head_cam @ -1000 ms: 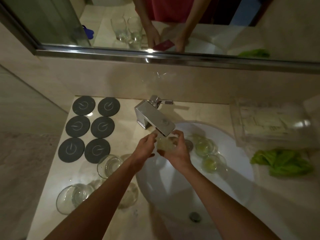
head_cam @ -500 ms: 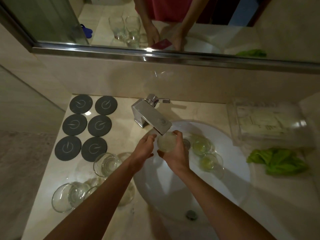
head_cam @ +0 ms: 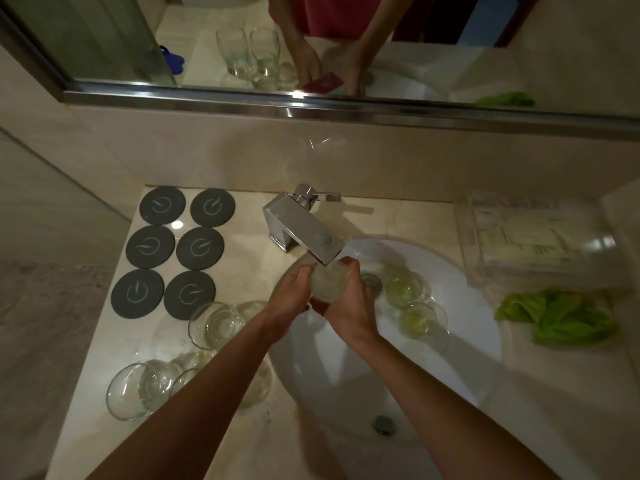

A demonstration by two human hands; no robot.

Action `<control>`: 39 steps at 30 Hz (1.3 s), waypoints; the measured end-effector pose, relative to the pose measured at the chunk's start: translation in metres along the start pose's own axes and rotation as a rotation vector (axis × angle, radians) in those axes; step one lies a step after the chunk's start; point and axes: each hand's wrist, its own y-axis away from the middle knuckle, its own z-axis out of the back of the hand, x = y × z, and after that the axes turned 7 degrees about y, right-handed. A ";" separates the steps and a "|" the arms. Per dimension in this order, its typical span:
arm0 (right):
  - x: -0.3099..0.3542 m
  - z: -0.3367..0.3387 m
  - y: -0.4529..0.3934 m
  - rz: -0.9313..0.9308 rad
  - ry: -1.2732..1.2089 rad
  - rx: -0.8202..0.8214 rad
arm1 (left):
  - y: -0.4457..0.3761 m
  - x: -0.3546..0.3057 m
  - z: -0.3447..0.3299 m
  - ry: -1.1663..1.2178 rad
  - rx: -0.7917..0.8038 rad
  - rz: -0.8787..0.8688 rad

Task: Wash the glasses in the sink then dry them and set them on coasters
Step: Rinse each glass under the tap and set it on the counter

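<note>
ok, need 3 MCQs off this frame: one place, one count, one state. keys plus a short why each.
1. Where does the green cloth lie?
A. On the counter right of the sink
B. In the sink
C. On a coaster

2. How many dark coasters are on the counter?
A. Four
B. Six
C. Eight

3. What do the hands do with the glass under the faucet?
A. Both grip it
B. Only the left touches it
C. Neither touches it

Key:
1 A: the cloth lies past the rim of the sink, on the right.
2 B: two columns of three, all bare.
3 A: left hand and right hand both wrap the glass.
</note>
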 end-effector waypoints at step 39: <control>0.000 0.018 -0.034 -0.687 -0.934 0.348 | -0.015 0.018 0.006 -0.069 -0.091 -0.111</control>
